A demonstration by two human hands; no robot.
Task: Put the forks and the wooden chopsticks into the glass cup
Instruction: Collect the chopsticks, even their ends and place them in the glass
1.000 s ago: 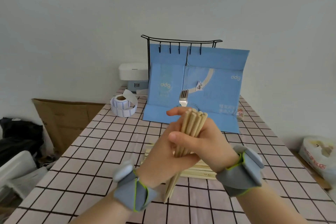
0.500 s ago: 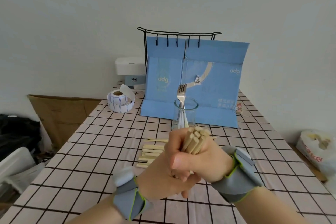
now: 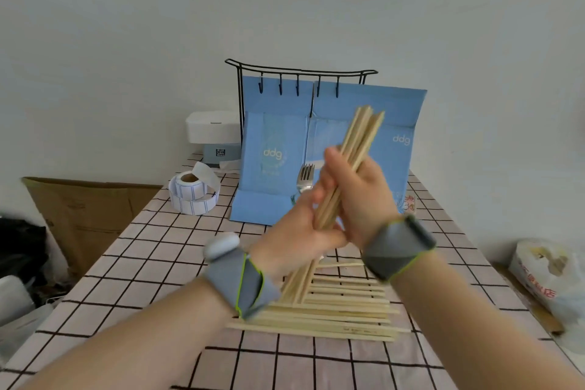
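- Chopsticks loose on the desk (image 3: 104,266): a flat row of wooden chopsticks (image 3: 335,317) lies near the front edge, long axes running left to right, under both wrists and touching neither hand.
- Held bundle (image 3: 345,174): a second batch of chopsticks is raised above that row, tilted, with its upper ends leaning up and to the right and its lower ends pointing down-left toward the loose row.
- Left hand (image 3: 297,237): it cups the lower half of the bundle from the left, its fingers curled round the sticks.
- Right hand (image 3: 357,196): it clasps the bundle higher up from the right, fingers wrapped over the sticks. Both hands carry grey wrist bands.
- Glass cup (image 3: 296,198): it stands just beyond the hands, toward the far edge and in front of the blue folder (image 3: 272,152), mostly hidden by the left hand. A fork (image 3: 306,176) already stands in it, tines up.
- Relation that matters, as I judge it: the cup lies ahead of and below the bundle, so the sticks must be stood upright and carried forward; the left hand is nearer the cup.
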